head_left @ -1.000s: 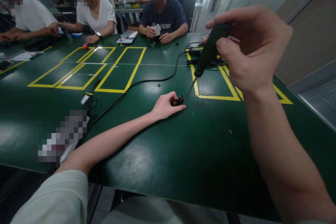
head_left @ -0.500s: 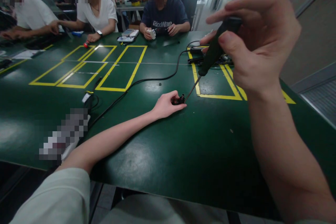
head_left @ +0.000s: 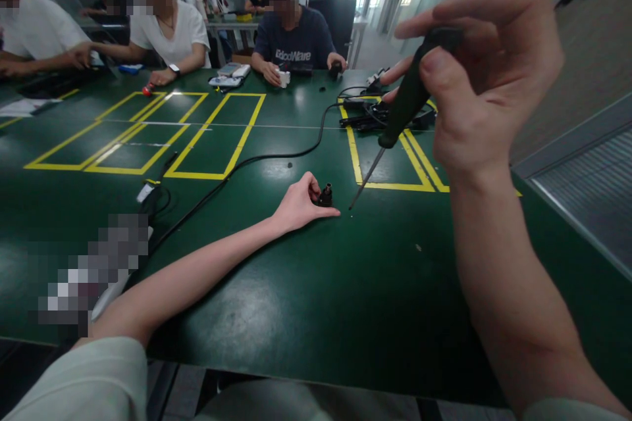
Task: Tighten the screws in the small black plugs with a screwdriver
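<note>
My left hand (head_left: 297, 202) rests on the green table, its fingers closed around a small black part (head_left: 326, 196) with a short round stub pointing up. The exact kind of this part cannot be made out. In my right hand (head_left: 486, 79), raised above the table at the right, is a screwdriver (head_left: 405, 107) with a dark green handle, gripped between thumb and fingers. Its thin metal shaft slants down to the left. The tip is a little to the right of the black part, apart from it.
Yellow tape outlines (head_left: 222, 175) mark the green table (head_left: 306, 302). A black cable (head_left: 257, 158) runs across it from a blurred power strip (head_left: 106, 296). Black parts and cables (head_left: 363, 120) lie at the right. A co-worker (head_left: 293, 39) opposite handles a white part (head_left: 284, 79).
The screwdriver tip has come away from the black part, leaving a gap. The head view has shifted, so the table scene sits further left. Both hands keep their holds.
</note>
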The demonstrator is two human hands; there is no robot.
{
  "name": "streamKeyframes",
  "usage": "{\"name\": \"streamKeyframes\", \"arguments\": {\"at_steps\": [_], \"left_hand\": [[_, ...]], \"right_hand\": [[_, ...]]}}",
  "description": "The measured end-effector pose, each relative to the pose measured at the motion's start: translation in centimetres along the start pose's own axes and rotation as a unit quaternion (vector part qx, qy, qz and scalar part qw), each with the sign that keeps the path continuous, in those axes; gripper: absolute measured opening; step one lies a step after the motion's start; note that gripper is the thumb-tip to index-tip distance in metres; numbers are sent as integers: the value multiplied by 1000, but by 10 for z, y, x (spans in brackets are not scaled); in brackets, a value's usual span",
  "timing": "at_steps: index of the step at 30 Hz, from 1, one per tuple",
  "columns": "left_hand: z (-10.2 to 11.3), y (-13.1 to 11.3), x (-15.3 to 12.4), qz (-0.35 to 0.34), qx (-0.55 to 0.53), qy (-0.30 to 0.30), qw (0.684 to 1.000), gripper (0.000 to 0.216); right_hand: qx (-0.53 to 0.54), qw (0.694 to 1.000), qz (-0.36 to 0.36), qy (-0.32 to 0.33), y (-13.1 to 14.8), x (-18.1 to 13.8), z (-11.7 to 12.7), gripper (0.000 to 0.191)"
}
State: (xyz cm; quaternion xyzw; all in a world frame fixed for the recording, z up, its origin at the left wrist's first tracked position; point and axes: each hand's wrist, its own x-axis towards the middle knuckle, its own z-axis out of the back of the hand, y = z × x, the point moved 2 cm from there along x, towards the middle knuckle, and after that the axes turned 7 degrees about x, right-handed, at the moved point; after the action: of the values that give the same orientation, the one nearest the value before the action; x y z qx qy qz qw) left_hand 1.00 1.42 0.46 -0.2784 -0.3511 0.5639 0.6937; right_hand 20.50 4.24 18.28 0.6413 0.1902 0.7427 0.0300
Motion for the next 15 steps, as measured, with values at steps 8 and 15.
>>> {"name": "streamKeyframes", "arguments": {"at_steps": [8,15], "left_hand": [[11,4,11,-119,-152,192,962,55],[4,10,9,-91,-143,149,974,55]], "right_hand": [[-11,1000,-20,-19,0,-2,-8,18],[6,999,5,-39,-3,-8,-20,14]]}}
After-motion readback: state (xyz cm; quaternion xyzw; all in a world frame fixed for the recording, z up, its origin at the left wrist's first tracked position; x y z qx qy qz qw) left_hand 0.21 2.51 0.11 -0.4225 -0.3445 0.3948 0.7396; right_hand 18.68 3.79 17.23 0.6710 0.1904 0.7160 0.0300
